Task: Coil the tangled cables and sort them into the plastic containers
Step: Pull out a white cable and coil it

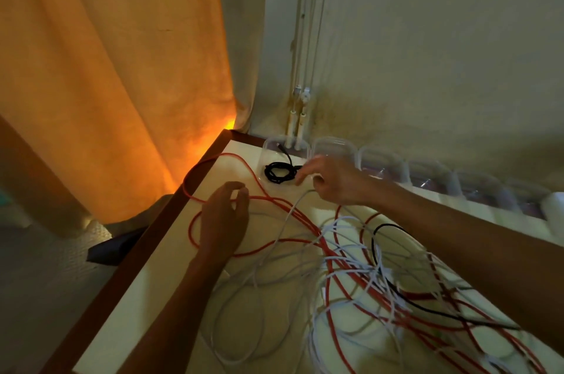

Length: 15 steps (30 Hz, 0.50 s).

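An orange curtain [116,68] and a pale wall [427,37] back a cream table [146,297] with a dark wooden edge. Red, white and black cables [351,276] sprawl tangled across it. Clear plastic containers [381,160] line the wall; the leftmost holds a coiled black cable [279,172]. The left hand [224,221] pinches a red cable [195,172] loop. The right hand [332,179], beside the coil, grips a white cable [290,212].
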{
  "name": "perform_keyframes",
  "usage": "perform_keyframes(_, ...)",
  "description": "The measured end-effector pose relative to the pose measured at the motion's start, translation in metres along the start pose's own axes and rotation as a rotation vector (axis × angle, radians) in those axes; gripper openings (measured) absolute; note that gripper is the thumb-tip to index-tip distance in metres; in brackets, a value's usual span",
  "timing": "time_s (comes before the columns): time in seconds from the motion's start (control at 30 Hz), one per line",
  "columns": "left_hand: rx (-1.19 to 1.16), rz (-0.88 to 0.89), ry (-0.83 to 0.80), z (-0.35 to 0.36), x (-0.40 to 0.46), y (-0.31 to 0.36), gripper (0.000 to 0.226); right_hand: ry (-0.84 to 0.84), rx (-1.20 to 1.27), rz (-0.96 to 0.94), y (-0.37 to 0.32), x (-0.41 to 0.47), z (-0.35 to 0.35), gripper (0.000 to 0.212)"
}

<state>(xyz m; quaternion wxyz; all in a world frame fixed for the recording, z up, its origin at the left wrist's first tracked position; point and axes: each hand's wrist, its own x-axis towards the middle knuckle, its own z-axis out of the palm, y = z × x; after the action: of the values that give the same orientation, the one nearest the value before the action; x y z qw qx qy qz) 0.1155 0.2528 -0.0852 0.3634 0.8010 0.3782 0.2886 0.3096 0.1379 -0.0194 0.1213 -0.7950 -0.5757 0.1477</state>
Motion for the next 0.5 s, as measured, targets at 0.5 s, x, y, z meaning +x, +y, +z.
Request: perform_keyframes(0.5,0.061,0.198,-0.728,-0.029,-0.086,0.059,0.013,0.569,-0.134,0.173,-0.016,-0.148,-0.105,0.019)
